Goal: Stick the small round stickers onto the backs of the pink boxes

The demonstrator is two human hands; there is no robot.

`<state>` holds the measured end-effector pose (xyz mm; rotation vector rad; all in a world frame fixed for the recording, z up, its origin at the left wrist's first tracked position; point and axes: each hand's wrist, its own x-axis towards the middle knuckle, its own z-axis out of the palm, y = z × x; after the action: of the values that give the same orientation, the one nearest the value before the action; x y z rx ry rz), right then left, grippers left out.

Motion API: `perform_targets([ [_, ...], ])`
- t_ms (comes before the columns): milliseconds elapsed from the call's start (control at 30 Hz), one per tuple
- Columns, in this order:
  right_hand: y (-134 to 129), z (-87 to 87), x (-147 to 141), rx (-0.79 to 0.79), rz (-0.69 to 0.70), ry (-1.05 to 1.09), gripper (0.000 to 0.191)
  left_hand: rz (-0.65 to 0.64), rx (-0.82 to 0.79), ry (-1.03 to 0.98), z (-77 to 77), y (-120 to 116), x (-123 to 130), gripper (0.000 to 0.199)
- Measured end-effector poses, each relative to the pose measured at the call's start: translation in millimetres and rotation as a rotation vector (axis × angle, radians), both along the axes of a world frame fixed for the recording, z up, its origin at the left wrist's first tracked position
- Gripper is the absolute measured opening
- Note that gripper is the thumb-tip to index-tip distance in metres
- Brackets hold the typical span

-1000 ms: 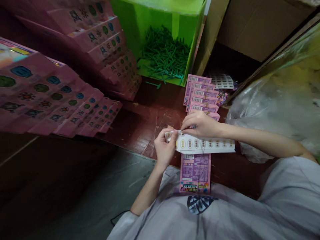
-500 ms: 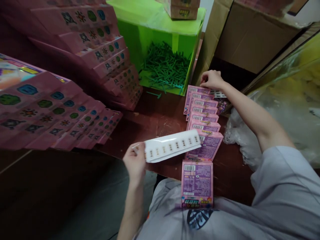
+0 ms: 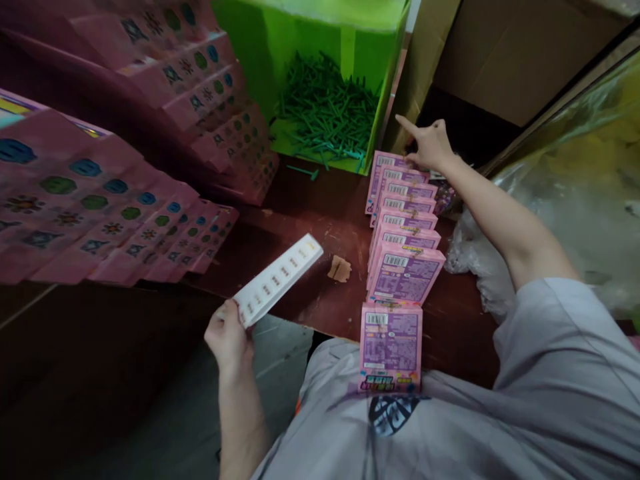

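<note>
My left hand (image 3: 230, 335) is closed on one end of a white sticker sheet (image 3: 277, 279) with a line of small printed marks, holding it tilted above the tabletop. At the far end of a row of pink-and-purple boxes (image 3: 406, 275), my right hand (image 3: 431, 147) is open, its index finger stretched out and its thumb pointing down at the rearmost box. I cannot tell whether it touches that box. The boxes lean one behind another, barcodes facing me. The nearest box (image 3: 391, 347) rests against my shirt.
Stacks of pink boxes (image 3: 107, 207) rise on the left. Behind the table is a bright green bin (image 3: 320, 40) with many green sticks (image 3: 330, 110). A cardboard box (image 3: 490, 60) and clear plastic bags (image 3: 480, 267) stand right. A brown scrap (image 3: 340, 269) lies on the tabletop.
My left hand has moved left and towards me, swinging the sticker sheet away from the row of boxes and tilting it more steeply. My right hand's index finger has stretched out.
</note>
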<state>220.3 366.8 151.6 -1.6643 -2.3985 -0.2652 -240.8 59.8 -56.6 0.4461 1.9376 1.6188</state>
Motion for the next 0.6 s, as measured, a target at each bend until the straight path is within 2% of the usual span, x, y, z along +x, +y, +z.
perform_targets([
  [100,-27,10.2,-6,0.106,0.066,0.139,0.049,-0.035,-0.024,0.089,9.8,11,27,0.045],
  [167,-68,14.4,-11,0.204,0.11,0.319,0.053,-0.133,-0.066,0.27,20.4,12,49,0.052],
  [200,-97,14.0,-13,0.255,0.123,0.414,0.057,-0.162,-0.121,0.402,26.2,10,60,0.061],
  [267,-167,5.1,-17,0.351,0.094,0.525,0.039,-0.165,-0.252,0.707,36.3,0,84,0.079],
  [333,-245,-17.9,-18,0.406,0.077,0.554,0.016,-0.212,-0.248,0.9,40.5,-19,106,0.08],
  [367,-283,-34.4,-18,0.384,0.044,0.564,0.009,-0.315,-0.181,0.908,39.5,-31,116,0.072],
  [400,-319,-53.1,-19,0.344,-0.023,0.576,0.01,-0.48,-0.095,0.866,36.5,-44,126,0.06],
  [433,-350,-72.6,-20,0.252,-0.147,0.62,0.011,-0.682,-0.024,0.798,32.0,-57,134,0.048],
  [467,-377,-91.4,-23,0.108,-0.303,0.696,0.014,-0.892,0.012,0.736,26.5,-71,143,0.04],
  [500,-399,-108.1,-26,-0.109,-0.415,0.792,0.026,-1.068,0.022,0.704,20.8,-83,150,0.037],
  [533,-417,-121.9,-31,-0.337,-0.468,0.879,0.04,-1.198,0.024,0.7,15.2,-95,156,0.04],
  [600,-440,-138.1,-44,-0.636,-0.519,1.017,0.057,-1.312,0.06,0.732,6.3,-110,165,0.054],
])
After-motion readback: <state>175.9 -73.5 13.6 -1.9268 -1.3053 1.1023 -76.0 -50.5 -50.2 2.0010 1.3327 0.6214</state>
